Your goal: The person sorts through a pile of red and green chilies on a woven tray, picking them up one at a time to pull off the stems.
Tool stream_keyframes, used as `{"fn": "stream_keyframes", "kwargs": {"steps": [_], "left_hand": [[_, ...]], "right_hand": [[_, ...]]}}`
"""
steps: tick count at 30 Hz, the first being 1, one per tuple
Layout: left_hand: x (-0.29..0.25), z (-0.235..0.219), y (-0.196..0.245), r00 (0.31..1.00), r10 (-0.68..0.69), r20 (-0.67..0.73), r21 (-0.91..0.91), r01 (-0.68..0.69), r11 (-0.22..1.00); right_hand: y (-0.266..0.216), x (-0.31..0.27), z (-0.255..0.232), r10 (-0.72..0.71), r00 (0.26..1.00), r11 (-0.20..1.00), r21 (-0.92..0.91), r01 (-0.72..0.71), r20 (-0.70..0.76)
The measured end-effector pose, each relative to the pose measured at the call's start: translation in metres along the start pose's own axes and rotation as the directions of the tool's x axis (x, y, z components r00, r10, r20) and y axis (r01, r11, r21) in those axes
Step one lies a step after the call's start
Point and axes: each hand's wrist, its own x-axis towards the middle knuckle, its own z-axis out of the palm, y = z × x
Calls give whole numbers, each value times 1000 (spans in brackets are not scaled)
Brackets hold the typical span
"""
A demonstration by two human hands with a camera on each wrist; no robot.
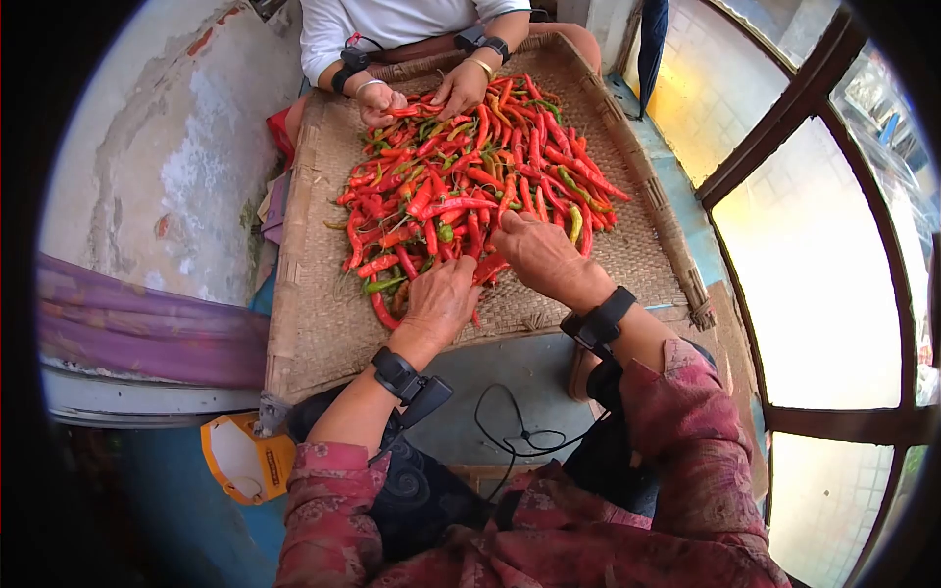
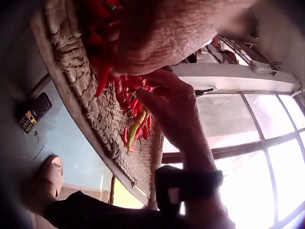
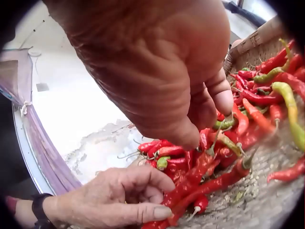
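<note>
A heap of red chili peppers [image 1: 441,211], with some green and yellowish ones among them, lies on a woven bamboo tray [image 1: 637,260]. At the near edge of the heap, my left hand [image 1: 443,294] holds long red chilies [image 3: 193,183] between thumb and fingers, their stem ends pointing away from the palm. My right hand [image 1: 549,257] hovers just beside them, palm down over the heap. In the right wrist view its fingers [image 3: 221,98] hang bent above the peppers, with no pepper visible between them and the thumb.
Across the tray sits another person [image 1: 402,29] in a white top, both hands at the far side of the heap. Windows [image 1: 814,265] line the right, a peeling wall [image 1: 176,147] the left. A mobile phone [image 2: 35,113] and a black cable [image 1: 520,431] lie below the tray.
</note>
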Motion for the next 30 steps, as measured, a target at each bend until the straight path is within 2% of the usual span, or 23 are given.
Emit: {"fn": "stream_keyframes", "kwargs": {"steps": [1, 3, 5, 6, 7, 8, 9, 10, 11, 12, 13, 14, 15, 16, 17, 18, 20, 22, 24, 26, 27, 30], "left_hand": [[0, 1, -1, 1000, 16, -15, 5, -16, 1000], [-1, 0, -2, 999, 32, -32, 13, -32, 999], [-3, 0, -2, 996, 46, -78, -100, -53, 994], [-2, -3, -1, 996, 45, -82, -98, -53, 994], [0, -8, 0, 993, -8, -116, -138, -9, 990], [1, -14, 0, 987, -62, -147, -179, 36, 983], [3, -19, 0, 986, -66, -152, -179, 38, 983], [4, -25, -1, 961, -124, -246, -290, 49, 956], [4, -30, -2, 925, -191, -327, -398, 48, 916], [3, -34, -3, 925, -194, -326, -399, 51, 916], [2, -37, -3, 919, -243, -311, -488, 65, 870], [2, -39, -3, 912, -288, -293, -572, 75, 817], [0, -36, -2, 917, -245, -315, -579, 19, 815], [-1, -31, -1, 915, -244, -320, -577, 15, 816], [-2, -25, 1, 942, -192, -274, -569, 2, 822], [-3, -21, 4, 964, -139, -227, -561, -13, 828], [-3, -25, 14, 965, -113, -237, -481, -16, 877], [-2, -27, 15, 987, -113, -112, -500, 42, 865], [-1, -25, 15, 983, -105, -152, -476, 20, 879], [0, -24, 14, 985, -148, -86, -415, 100, 905], [0, -21, 12, 987, -111, -118, -381, 58, 923], [-2, -18, 10, 991, -118, -66, -276, 96, 956]], "right_hand": [[-4, -1, 7, 1, 1000, 1000, 2, -1, 0], [-9, 0, 15, 3, 1000, 994, -110, 0, 28], [-10, 2, 15, 21, 998, 993, -117, -14, 61], [-11, 3, 12, 37, 994, 992, -125, -24, 101], [-10, 4, 6, 6, 1000, 990, -142, -8, -16], [-8, 5, 0, -1, 1000, 989, -146, -2, -18], [-6, 8, -8, 124, 990, 990, -63, -128, -63], [-4, 10, -17, 251, 964, 968, 27, -249, -94], [-2, 9, -26, 317, 941, 939, 179, -294, -120], [1, 11, -34, 365, 927, 894, 313, -321, -91], [-1, 11, -40, 437, 898, 826, 415, -380, -48], [-5, 13, -46, 502, 865, 744, 509, -432, 0], [-7, 13, -43, 499, 866, 747, 508, -429, -3], [-10, 14, -37, 533, 826, 455, 761, -463, 184], [-15, 14, -33, 488, 791, 88, 881, -465, 369], [-23, 14, -32, 449, 817, 38, 906, -421, 361], [-32, 13, -25, 386, 858, 25, 926, -377, 339], [-36, 13, -27, 357, 868, 119, 905, -408, 345], [-35, 14, -26, 349, 878, 181, 896, -406, 328], [-30, 14, -16, 430, 857, 258, 870, -419, 285], [-31, 14, -24, 415, 854, 316, 831, -458, 313], [-28, 15, -21, 427, 836, 341, 796, -501, 344]]}}
